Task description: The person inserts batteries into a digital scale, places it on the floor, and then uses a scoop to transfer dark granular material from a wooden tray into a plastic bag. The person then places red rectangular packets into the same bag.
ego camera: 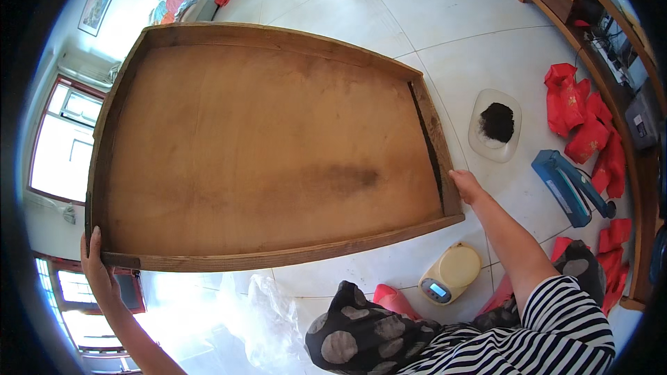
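Observation:
A large shallow wooden tray point(250, 130) with raised rims fills the middle of the view, tilted up off the tiled floor. Its inside holds nothing loose; a dark stain marks the lower right of its board. My left hand point(99, 265) grips the tray's lower left corner, with fingers along the outer rim. On the opposite side, my right hand point(466, 186) is closed around the right rim near its lower end. Parts of both hands are hidden behind the wood.
On the floor to the right are a plastic container point(475, 140) of black granular material, a blue impulse sealer point(563, 187) and red bags point(568, 101). A kitchen scale point(458, 265) with a lit display stands near my feet. Clear plastic sheeting point(271, 317) lies lower left. A wooden cabinet point(638, 250) lines the right.

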Motion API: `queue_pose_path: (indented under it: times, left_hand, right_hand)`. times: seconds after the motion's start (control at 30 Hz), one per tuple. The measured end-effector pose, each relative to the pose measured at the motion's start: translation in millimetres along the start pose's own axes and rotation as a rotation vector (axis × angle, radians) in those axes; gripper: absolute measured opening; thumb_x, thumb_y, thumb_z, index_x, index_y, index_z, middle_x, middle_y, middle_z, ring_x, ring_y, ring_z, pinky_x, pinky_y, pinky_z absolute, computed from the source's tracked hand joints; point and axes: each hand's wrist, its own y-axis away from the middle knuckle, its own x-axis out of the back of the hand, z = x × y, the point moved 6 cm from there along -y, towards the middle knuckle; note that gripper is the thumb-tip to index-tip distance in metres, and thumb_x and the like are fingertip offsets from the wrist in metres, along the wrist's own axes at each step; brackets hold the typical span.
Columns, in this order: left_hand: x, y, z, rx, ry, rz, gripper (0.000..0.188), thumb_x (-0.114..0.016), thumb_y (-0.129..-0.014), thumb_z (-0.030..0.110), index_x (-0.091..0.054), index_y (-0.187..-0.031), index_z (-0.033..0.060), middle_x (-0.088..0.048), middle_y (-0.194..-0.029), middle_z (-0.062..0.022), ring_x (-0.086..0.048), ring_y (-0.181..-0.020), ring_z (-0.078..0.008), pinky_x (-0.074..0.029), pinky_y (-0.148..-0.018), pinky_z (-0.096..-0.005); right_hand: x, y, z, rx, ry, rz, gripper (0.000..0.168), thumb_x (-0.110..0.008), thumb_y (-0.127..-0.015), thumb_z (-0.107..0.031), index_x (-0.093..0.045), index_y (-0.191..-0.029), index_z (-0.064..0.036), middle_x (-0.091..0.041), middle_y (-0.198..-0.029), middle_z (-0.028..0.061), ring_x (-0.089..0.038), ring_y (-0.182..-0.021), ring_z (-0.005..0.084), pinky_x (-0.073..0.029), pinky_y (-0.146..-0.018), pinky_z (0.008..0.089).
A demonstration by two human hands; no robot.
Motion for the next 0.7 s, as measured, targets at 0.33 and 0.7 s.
queue_pose_path:
  times: [0.33, 0.7]
  left_hand:
    - [9.6, -43.8, -43.0, 0.207, 0.256, -0.677, 0.049, -0.046, -0.096, 0.031, -0.041, -0.135, 0.0023, -0.047, -0.133, -0.0131, -0.046, -0.122, -0.0229, -0.038, -0.1, -0.0379]
    - [6.1, -4.8, -56.5, 0.212, -0.019, -0.407, 0.041, -0.061, -0.079, 0.02, -0.053, -0.113, -0.0017, -0.059, -0.1, -0.0092, -0.057, -0.089, -0.0216, -0.048, -0.077, -0.0354]
  right_hand:
    - [15.6, 1.6, -20.2, -0.036, 0.132, -0.058, 0.049, -0.051, -0.091, -0.039, -0.053, -0.119, 0.001, -0.058, -0.112, 0.0158, -0.057, -0.1, 0.0269, -0.045, -0.082, 0.0436]
    - [22.0, -25.3, -24.4, 0.233, 0.407, 0.359, 0.035, -0.055, -0.088, -0.025, -0.056, -0.111, 0.002, -0.063, -0.1, 0.016, -0.058, -0.094, 0.0266, -0.044, -0.081, 0.0383]
